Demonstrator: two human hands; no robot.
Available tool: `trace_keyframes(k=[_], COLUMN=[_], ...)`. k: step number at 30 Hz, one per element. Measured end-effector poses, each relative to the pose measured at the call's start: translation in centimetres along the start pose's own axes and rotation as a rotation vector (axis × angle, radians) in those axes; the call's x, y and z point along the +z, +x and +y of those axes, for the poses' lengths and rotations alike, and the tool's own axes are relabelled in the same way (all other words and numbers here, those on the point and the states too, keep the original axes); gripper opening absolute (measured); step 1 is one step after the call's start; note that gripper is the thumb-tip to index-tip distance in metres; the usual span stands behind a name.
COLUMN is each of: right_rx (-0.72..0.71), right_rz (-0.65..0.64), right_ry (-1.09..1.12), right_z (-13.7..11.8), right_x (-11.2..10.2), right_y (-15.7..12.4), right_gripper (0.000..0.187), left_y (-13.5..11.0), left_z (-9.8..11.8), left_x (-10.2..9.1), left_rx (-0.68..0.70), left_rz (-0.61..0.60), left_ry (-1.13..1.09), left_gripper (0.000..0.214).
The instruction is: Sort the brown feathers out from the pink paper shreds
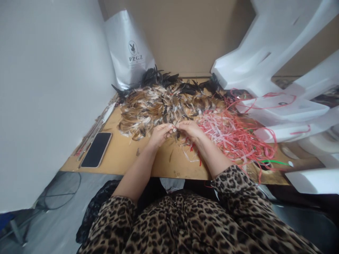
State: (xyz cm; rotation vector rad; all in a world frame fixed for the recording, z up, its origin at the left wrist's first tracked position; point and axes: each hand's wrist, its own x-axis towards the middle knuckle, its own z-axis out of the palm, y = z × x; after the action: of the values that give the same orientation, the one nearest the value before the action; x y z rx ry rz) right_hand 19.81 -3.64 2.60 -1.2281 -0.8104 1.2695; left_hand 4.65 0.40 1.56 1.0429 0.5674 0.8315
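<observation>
My left hand (161, 134) and my right hand (189, 128) meet over the front of the table, fingertips pinched close together. Between them is a small pale and reddish bit, too small to name for sure. Just beyond my fingers spreads a heap of brown, tan and white feathers (144, 107), with black feathers (161, 78) along its back. Beside my right forearm lies a tangled pile of red, pink and white ribbon strips (230, 132). A few red and white strands trail below my right hand.
A phone (96, 150) lies at the left of the wooden table (116, 162), near thin sticks (91, 135). A white printed bag (132, 53) stands at the back left. White foam pieces (280, 109) crowd the right side. A pale wall (53, 88) borders the left.
</observation>
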Motion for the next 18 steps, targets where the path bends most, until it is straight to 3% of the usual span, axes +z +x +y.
trace_keyframes(k=[9,18], right_rx=[0.104,-0.057], right_rz=[-0.061,-0.098], right_ry=[0.049,-0.296], right_z=[0.5,-1.0], right_x=[-0.6,-1.1], right_y=[0.6,-0.2], right_gripper=[0.022,0.027], left_y=[0.1,0.6], left_z=[-0.4,-0.8], left_x=[0.2,-0.1], left_rx=[-0.011,-0.027], left_rz=[0.035,0.097], left_ry=[0.051,0.163], left_gripper=[0.03,0.029])
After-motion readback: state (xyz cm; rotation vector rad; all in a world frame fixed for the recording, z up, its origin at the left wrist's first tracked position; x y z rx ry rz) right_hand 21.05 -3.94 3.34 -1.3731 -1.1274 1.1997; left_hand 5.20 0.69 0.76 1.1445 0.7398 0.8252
